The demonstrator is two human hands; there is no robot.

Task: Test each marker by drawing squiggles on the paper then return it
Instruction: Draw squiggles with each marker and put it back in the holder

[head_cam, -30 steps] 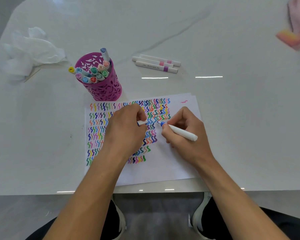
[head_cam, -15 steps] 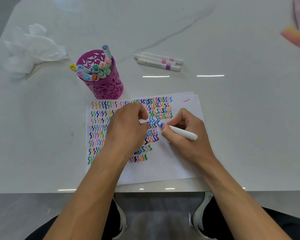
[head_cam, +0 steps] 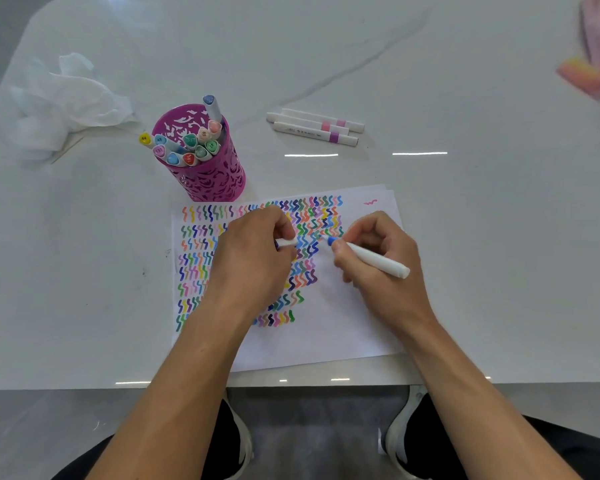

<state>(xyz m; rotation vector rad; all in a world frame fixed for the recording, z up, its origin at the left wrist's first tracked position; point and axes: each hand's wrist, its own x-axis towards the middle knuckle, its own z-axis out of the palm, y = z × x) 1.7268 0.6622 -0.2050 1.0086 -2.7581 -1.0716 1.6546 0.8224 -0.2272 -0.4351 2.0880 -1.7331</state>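
The fingers [head_cam: 359,237] of the right hand [head_cam: 383,268] are closed on a white marker [head_cam: 378,262], pinching it just behind its blue tip. The tip is down at the sheet of paper [head_cam: 329,336], beside the right end of the middle rows. The left hand [head_cam: 253,261] rests on the sheet with its fingers curled around a white cap [head_cam: 286,242]. Only a short end of the cap shows.

The white marble table [head_cam: 482,244] carries everything. At its far right edge some pink things [head_cam: 584,76] are blurred and cut off, so I cannot name them. The paper lies near the front edge, and the left hand and forearm cover part of its rows of squiggles [head_cam: 312,216] in many colours. A crumpled tissue [head_cam: 70,98] lies at the far left. Just behind the paper stands a magenta cut-out pen holder [head_cam: 210,183] filled with capped markers [head_cam: 191,148]. One yellow cap [head_cam: 144,138] reads "44" and a blue one beside it "48"; the other numbers are hard to read. Three white markers [head_cam: 312,128] with pink and purple bands lie side by side to its right, their print too small to read.
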